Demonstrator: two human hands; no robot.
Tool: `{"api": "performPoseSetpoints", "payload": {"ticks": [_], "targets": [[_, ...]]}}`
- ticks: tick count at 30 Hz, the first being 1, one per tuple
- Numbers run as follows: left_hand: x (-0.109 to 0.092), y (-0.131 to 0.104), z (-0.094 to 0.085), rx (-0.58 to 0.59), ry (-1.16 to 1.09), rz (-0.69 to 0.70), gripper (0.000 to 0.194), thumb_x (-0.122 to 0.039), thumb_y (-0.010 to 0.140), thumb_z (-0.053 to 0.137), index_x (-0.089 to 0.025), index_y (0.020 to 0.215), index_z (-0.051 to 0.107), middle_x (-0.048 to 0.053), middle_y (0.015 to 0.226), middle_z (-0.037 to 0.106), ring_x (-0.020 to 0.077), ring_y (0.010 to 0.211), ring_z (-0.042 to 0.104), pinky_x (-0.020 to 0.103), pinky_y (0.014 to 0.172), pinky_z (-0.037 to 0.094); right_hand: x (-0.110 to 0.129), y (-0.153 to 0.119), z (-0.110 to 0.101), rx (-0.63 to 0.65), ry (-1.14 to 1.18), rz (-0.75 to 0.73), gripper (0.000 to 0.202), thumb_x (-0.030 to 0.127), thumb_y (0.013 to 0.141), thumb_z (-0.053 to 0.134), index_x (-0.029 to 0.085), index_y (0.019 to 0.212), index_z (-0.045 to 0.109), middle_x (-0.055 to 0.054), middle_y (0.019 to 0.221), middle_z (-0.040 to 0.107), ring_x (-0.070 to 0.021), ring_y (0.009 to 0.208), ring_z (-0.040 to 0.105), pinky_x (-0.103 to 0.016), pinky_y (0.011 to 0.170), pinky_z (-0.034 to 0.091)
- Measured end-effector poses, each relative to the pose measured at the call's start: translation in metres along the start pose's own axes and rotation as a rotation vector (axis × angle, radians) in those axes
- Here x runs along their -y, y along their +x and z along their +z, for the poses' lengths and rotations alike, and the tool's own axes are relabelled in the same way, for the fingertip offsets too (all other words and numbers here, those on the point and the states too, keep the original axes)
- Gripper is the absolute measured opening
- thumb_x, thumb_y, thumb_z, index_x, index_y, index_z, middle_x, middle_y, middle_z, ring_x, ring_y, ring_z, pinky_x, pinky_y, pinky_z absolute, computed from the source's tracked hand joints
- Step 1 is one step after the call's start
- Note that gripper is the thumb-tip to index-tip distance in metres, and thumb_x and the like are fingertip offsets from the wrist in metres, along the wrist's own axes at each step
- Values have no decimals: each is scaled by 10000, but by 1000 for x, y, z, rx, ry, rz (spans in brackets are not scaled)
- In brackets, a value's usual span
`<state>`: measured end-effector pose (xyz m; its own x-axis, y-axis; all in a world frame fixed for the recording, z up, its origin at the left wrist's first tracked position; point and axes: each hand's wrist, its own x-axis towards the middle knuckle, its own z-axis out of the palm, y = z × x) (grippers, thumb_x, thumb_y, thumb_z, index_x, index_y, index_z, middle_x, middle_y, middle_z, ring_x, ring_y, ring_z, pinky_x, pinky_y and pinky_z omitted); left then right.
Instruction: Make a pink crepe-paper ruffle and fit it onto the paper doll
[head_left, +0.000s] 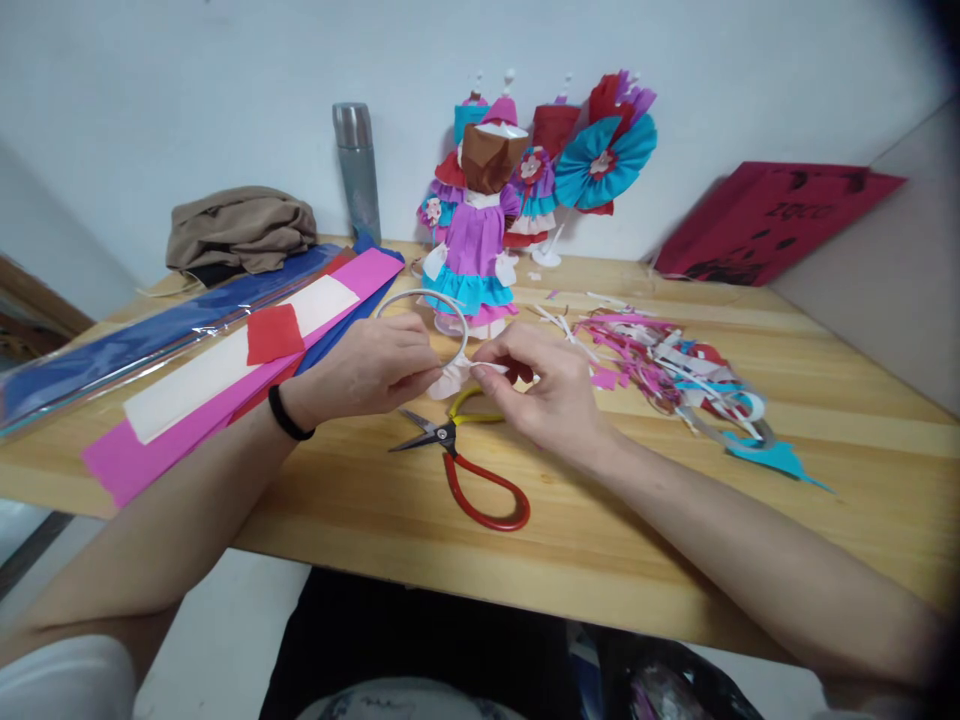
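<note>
A thin whitish ring [461, 318], which looks like a narrow roll of tape, stands up behind the fingers of my left hand [375, 365]. That hand is closed, pinching at the ring and the edge of a small white piece of crepe paper [450, 380]. My right hand [551, 385] pinches a thin white strip [489, 368] at the paper's right edge, thumb against forefinger. The fingertips of both hands are close together. Below them, scissors [446, 437] with one red and one yellow handle lie on the table, blades parted.
Behind my hands stands a crepe paper doll dress [480, 240], with several more behind it. Pink, white and blue paper strips [232, 375] lie left, near a flask [356, 170] and brown cloth [240, 228]. Paper scraps [667, 365] and a red bag [772, 225] are right.
</note>
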<state>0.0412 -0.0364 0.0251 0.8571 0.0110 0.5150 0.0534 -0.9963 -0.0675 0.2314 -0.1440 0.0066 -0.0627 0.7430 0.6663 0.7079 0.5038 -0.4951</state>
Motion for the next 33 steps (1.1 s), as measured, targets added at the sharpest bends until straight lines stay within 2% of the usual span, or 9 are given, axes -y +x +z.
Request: {"api": "performPoseSetpoints", "payload": {"ticks": [3,7,10,15,19,24,33], "targets": [[1,0,-1,-1,-11,-15,308,-226,936,447,-178,637,506,23,639,606,142,693,565,249,625,441,-1,1,0,-14,30,59,137,162,817,569,212,689,571,-10,651,572,-148,619,501,-294,566,388],[1,-1,-1,7,-18,-31,298,-213,932,457,-179,639,505,29,644,617,144,701,579,249,628,449,0,4,2,1,131,214,107,178,782,581,209,682,564,4,626,562,-124,559,462,-273,517,344],[-1,0,-1,-4,-6,3,308,-214,937,451,-177,636,504,27,638,613,146,696,573,247,625,451,1,4,5,45,232,333,67,233,773,591,199,715,598,10,609,540,-116,540,444,-264,506,328],[-3,0,0,7,60,67,280,-205,944,444,-174,686,549,18,682,620,143,719,567,244,652,448,2,5,9,88,320,498,116,296,735,622,188,692,621,20,575,508,-113,539,433,-262,518,322],[-4,-1,1,21,90,91,242,-179,929,461,-167,710,563,24,709,621,150,750,576,247,661,448,1,7,11,81,400,551,128,292,693,632,191,634,582,10,582,539,-116,545,442,-264,527,333],[-5,-1,4,47,87,78,237,-183,930,457,-171,721,568,22,731,631,147,768,583,243,674,455,2,8,13,63,499,579,134,271,640,628,196,579,536,32,554,492,-102,533,408,-251,519,315],[-4,1,8,-15,-143,-51,297,-204,934,456,-183,639,492,21,629,595,140,695,559,257,658,461,-2,7,16,31,817,723,137,272,608,674,187,631,569,59,529,508,-71,459,377,-233,466,278]]}}
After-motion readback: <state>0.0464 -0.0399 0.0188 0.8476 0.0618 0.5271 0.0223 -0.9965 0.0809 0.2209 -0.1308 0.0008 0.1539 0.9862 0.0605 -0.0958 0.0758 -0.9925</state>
